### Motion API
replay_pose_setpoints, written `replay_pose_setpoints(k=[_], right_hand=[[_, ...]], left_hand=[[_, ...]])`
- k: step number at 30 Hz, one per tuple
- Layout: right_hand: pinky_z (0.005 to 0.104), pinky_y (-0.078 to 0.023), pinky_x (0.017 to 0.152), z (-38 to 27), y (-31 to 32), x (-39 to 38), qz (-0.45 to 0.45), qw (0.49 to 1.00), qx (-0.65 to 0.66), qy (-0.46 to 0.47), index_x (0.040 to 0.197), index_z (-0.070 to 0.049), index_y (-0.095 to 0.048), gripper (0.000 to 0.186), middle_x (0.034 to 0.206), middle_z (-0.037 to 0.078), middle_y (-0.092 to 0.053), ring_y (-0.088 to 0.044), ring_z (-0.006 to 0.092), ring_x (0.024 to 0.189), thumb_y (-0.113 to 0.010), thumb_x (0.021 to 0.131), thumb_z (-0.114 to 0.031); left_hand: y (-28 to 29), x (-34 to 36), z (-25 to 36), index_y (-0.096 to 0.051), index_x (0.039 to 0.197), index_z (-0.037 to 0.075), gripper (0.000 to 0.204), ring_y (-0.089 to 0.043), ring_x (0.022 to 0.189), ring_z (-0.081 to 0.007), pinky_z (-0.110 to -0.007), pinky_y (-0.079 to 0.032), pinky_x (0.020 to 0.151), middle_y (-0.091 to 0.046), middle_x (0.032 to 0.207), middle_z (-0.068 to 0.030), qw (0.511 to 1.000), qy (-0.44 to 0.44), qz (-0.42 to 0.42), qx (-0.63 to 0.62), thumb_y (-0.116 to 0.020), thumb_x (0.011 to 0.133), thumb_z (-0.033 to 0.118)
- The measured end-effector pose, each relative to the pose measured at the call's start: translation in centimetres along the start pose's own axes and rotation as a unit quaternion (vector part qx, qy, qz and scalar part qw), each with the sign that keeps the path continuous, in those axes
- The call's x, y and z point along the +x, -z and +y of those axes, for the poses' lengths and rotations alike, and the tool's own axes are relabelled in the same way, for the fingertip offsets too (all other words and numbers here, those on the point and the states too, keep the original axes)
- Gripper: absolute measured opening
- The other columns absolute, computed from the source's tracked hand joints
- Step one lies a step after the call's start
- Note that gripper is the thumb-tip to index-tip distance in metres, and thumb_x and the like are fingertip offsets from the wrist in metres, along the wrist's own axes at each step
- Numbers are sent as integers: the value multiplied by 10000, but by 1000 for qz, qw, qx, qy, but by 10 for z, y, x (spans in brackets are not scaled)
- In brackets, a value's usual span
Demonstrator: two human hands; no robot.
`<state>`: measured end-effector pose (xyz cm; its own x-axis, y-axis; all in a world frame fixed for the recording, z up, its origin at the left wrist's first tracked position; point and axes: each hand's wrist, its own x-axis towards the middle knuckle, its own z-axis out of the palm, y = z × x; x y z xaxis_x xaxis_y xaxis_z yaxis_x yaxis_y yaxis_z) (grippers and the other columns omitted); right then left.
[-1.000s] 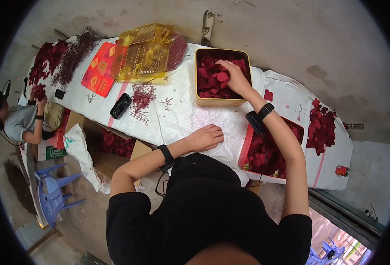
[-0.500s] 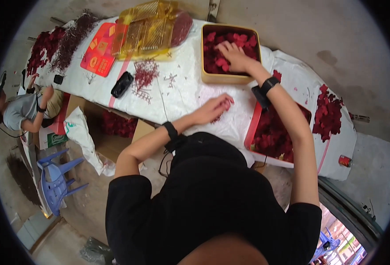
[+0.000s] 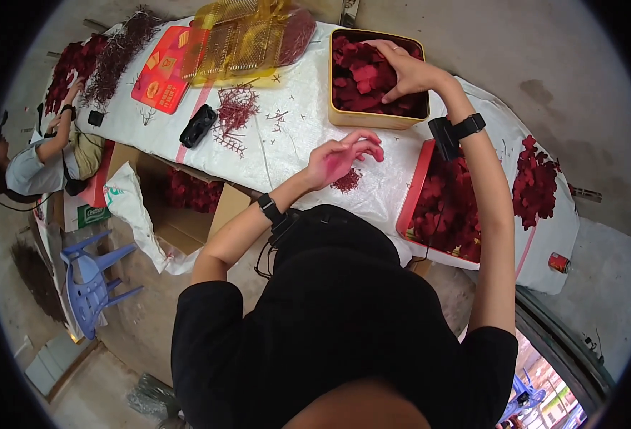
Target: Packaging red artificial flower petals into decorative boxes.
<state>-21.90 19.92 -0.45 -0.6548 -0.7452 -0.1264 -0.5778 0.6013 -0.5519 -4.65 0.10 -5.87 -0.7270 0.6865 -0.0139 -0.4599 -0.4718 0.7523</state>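
Observation:
A square gold-rimmed tin at the far side of the table holds dark red petal-like pieces. My right hand reaches over its right side, thumb and fingers spread wide against the pieces. In front of the tin, my left hand hovers palm partly up, stained pink, its fingers loosely bent and apart with nothing seen in them. Beside it on the white sheet lies a small heap of thin red stalks. Under my right forearm sits a red-edged box full of the same red pieces.
Leftward on the white-covered table are a black case, a heap of red stalks, a red lid and yellow plastic trays. A can lies at right. Another person works at far left, near a blue stool.
My right hand has shifted right within the tin and spread its fingers. My left hand has turned palm up and loosened, uncovering the small stalk heap. The other person's arm now reaches onto the table.

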Motion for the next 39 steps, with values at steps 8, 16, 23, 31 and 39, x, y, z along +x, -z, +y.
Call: replay_pose_setpoints(k=[8, 16, 23, 31, 39], right_hand=[[362, -302, 1069, 1, 39, -32, 13, 997, 79, 10, 1428, -148, -206, 1001, 1411, 143, -334, -384, 255, 1258, -780, 609, -111], [305, -485, 804, 62, 67, -82, 121, 962, 135, -202, 1115, -105, -585, 360, 1012, 74, -644, -606, 187, 885, -647, 760, -105], [326, -498, 664, 114, -23, -130, -20, 912, 75, -402, 955, -27, -587, 345, 783, 120, -645, -615, 218, 735, -738, 676, -163], [293, -487, 553, 130, -43, -146, 70, 957, 2, -282, 881, -17, -553, 184, 775, 75, -626, -587, 161, 614, -671, 742, -37], [281, -483, 568, 8, 11, -95, 293, 935, 120, -163, 926, -4, -551, 179, 775, 63, -608, -580, 135, 615, -651, 781, -36]], left_hand=[[-13, 40, 94, -595, 869, 24, 80, -555, 888, -189, -332, -428, 815, -607, 898, -46, 839, -144, -34, 524, -586, 814, 81], [25, 115, 110, -444, 1295, 231, 472, -275, 1300, -385, -521, -264, 1046, -327, 1419, -111, 501, -180, 5, 847, -524, 862, 403], [39, 135, 67, -141, 1443, 380, 772, 14, 1380, -424, -699, -80, 1016, -44, 1530, -88, 483, 169, -71, 856, -368, 794, 731], [52, 147, 38, -15, 1452, 369, 932, 228, 1349, -392, -713, 21, 991, 145, 1519, -86, 475, 246, -97, 839, -350, 711, 824], [65, 156, 20, -32, 1469, 279, 973, 230, 1342, -411, -700, 36, 997, 178, 1511, -100, 386, 331, -120, 853, -330, 718, 821]])
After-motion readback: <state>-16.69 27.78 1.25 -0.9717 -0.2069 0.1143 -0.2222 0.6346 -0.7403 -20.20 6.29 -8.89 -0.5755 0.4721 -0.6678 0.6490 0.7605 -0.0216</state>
